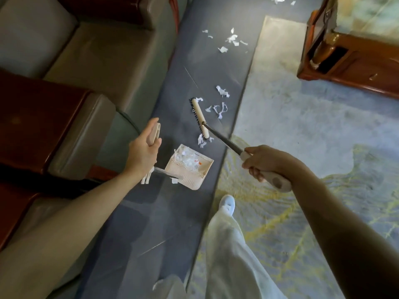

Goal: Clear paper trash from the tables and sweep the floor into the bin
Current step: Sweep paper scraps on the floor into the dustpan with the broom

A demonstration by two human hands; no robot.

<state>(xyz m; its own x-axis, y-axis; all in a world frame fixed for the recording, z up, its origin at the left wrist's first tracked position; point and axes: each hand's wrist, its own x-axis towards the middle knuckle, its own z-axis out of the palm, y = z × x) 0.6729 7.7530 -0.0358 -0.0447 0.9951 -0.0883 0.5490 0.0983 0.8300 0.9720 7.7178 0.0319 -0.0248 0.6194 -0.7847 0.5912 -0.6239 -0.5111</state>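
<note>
Left hand (142, 152) gripped the dustpan (190, 167) handle at centre frame. Right hand (261, 162) gripped the broom (199, 118), its bristles among paper scraps (220, 106) on the floor (172, 212). A hard stroke could scatter scraps past the loaded pan.

So your bare left arm (71, 214) comes in from the lower left, stretched out pretty much straight toward the middle of the shot. Your left hand (142, 152) has its fingers curled round the cream plastic dustpan handle (155, 131), thumb lying up along it. Your bare right arm (336, 223) reaches in from the lower right, wrist dipped a bit. Your right hand (262, 162) is a tight fist, knuckles on top, clamped on the cream plastic broom grip (278, 182). Both hands sit well apart, at roughly the same height in shot.
</note>
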